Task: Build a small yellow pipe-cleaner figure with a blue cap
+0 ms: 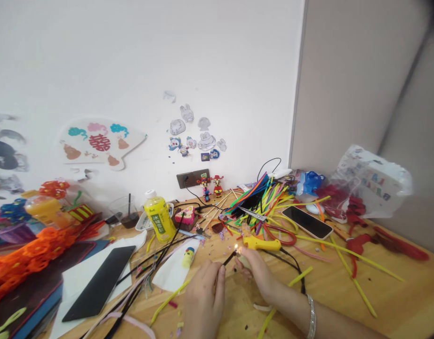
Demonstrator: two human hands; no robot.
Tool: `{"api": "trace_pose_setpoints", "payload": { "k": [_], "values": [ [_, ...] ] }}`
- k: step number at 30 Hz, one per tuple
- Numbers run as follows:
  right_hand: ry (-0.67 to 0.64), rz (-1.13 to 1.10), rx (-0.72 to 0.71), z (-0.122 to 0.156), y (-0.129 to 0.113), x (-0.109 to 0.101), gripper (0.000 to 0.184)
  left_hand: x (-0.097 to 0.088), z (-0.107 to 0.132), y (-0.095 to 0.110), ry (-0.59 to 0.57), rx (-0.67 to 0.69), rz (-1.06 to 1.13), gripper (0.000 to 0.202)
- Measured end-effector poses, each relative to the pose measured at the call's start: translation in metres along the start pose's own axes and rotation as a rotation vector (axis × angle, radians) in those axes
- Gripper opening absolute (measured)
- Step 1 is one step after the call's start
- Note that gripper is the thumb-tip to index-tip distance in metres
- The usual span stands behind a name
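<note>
Open flame at the work point. A small flame point(236, 248) shows at the upper tip of a thin black stem point(228, 260), whose lower end is pinched in the closed fingers point(220, 278) of the left hand point(204, 301). The right hand point(255, 278) sits just beside the flame, its fingers together and pointing toward it; whether they grip anything cannot be determined. A yellow lighter point(261, 243) lies just beyond those fingertips, on a wooden table point(379, 294). The flame's exact source is not clear from this view.

Hazards, located from the lighter: a dense pile of multicoloured pipe cleaners point(259, 205) lies directly beyond it, with metal scissors point(252, 214) resting on the pile. A black smartphone point(307, 222) lies to its right, and a crumpled plastic bag point(370, 181) lies farther right. A yellow drink bottle point(159, 217) stands well to its left.

Risks: a dropped or tilted stem could put flame or hot material onto the scattered fibres and ignite them. The bag would be vulnerable if fire spread along the pipe cleaners. The right fingers are exposed to burns because of their closeness to the flame, and a silver bangle point(311, 316) on that wrist could snag loose stems.
</note>
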State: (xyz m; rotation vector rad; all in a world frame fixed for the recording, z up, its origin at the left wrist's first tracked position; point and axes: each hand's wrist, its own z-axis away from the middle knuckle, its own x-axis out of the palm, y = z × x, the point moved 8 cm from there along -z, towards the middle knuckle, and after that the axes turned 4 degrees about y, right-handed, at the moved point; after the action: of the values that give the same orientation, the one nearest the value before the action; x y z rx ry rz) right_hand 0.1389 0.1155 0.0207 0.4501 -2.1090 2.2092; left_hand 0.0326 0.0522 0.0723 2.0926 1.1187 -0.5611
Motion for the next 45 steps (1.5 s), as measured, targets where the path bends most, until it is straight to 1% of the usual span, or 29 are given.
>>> {"api": "trace_pose_setpoints", "payload": {
  "k": [8, 14, 20, 30, 40, 45],
  "values": [
    [0.019, -0.011, 0.007, -0.002, 0.002, -0.003, 0.041, -0.001, 0.001, 0.000, 0.012, 0.017, 0.020, 0.023],
    [0.024, -0.017, 0.017, -0.003, 0.007, -0.005, 0.038, 0.000, 0.000, 0.000, 0.011, 0.001, -0.022, 0.027],
    [0.025, 0.000, -0.011, -0.005, 0.009, -0.007, 0.039, -0.002, 0.002, 0.002, 0.025, 0.013, -0.027, 0.027],
    [-0.058, 0.060, -0.016, 0.001, -0.002, 0.004, 0.045, 0.000, 0.000, 0.001, 0.010, 0.009, -0.018, 0.030],
    [-0.073, 0.074, -0.026, 0.001, -0.004, 0.005, 0.046, 0.000, -0.001, 0.001, -0.004, 0.002, -0.007, 0.030],
    [-0.069, 0.072, -0.008, 0.000, 0.000, 0.004, 0.044, -0.003, 0.000, 0.001, 0.017, -0.001, 0.004, 0.027]
  ]
}}
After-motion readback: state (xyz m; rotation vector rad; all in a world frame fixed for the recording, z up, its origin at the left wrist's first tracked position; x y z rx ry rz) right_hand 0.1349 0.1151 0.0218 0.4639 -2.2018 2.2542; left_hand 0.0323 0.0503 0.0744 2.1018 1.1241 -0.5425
